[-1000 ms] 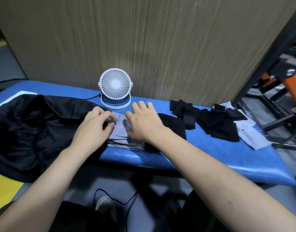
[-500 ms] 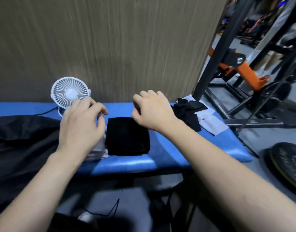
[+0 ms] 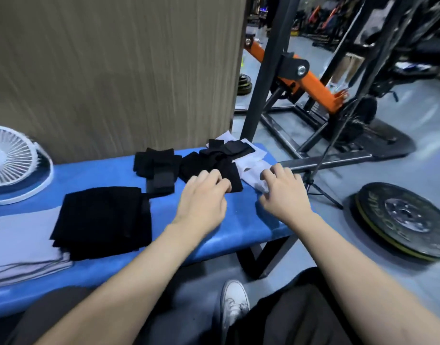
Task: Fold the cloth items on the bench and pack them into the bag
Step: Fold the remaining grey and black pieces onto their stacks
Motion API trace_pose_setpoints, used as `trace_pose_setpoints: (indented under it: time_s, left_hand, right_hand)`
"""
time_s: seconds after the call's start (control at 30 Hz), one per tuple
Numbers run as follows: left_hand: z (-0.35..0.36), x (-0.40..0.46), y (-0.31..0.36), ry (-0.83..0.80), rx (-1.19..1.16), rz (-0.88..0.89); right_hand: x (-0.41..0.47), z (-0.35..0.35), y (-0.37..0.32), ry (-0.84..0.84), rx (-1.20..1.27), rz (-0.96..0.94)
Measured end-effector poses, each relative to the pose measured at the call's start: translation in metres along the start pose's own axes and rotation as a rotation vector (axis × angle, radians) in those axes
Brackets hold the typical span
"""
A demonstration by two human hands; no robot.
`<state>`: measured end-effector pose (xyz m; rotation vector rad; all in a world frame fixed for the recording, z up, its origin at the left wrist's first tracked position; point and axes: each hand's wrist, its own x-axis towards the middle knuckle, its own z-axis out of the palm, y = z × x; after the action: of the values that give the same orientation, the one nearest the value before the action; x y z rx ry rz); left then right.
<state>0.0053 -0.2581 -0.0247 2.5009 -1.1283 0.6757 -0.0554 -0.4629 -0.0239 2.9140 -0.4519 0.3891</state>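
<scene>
The blue bench point(image 3: 241, 227) carries a folded black cloth point(image 3: 102, 220) and, at its left, a folded grey cloth point(image 3: 22, 245). At the bench's far right end lie loose black pieces point(image 3: 156, 165), a rumpled black cloth point(image 3: 214, 163) and a white cloth point(image 3: 248, 168). My left hand point(image 3: 204, 197) hovers with bent fingers, fingertips at the near edge of the rumpled black cloth. My right hand point(image 3: 283, 192) has its fingertips on the white cloth at the bench's right corner. Neither hand plainly grips anything. The bag is out of view.
A white desk fan point(image 3: 12, 163) stands at the back left against the wooden wall. A dark steel rack with orange arms point(image 3: 301, 75) rises right of the bench. A weight plate point(image 3: 403, 220) lies on the floor. My white shoe point(image 3: 232, 302) is under the bench edge.
The view has swung right, away from the bag. Both hands have left the folded grey and black cloths and moved right to the loose pile at the bench's end.
</scene>
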Motion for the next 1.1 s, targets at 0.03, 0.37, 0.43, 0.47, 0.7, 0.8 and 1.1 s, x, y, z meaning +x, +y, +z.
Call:
trace_pose_setpoints:
  time_s: [0.03, 0.37, 0.43, 0.47, 0.7, 0.8, 1.1]
  left_hand:
    - [0.012, 0.004, 0.006, -0.020, 0.002, 0.015]
    - [0.067, 0.024, 0.025, -0.121, 0.008, 0.057]
    - [0.066, 0.023, 0.024, -0.130, -0.012, 0.039]
    - [0.065, 0.022, 0.025, -0.132, -0.019, 0.029]
    - [0.066, 0.021, 0.024, -0.172, 0.000, 0.053]
    - [0.064, 0.020, 0.024, -0.203, -0.002, 0.017]
    - [0.053, 0.016, 0.013, -0.193, -0.071, 0.013]
  right_hand:
    - [0.001, 0.006, 0.006, -0.008, 0.015, 0.019]
    - [0.014, 0.040, 0.019, 0.030, 0.152, 0.014]
    - [0.013, 0.038, 0.018, 0.084, 0.121, -0.035]
    - [0.011, 0.035, 0.016, 0.108, 0.123, -0.070]
    - [-0.032, -0.008, 0.003, -0.058, 0.306, -0.346]
    - [-0.057, -0.033, 0.004, -0.177, 0.345, -0.383]
    - [-0.096, -0.069, -0.004, -0.037, 0.413, -0.496]
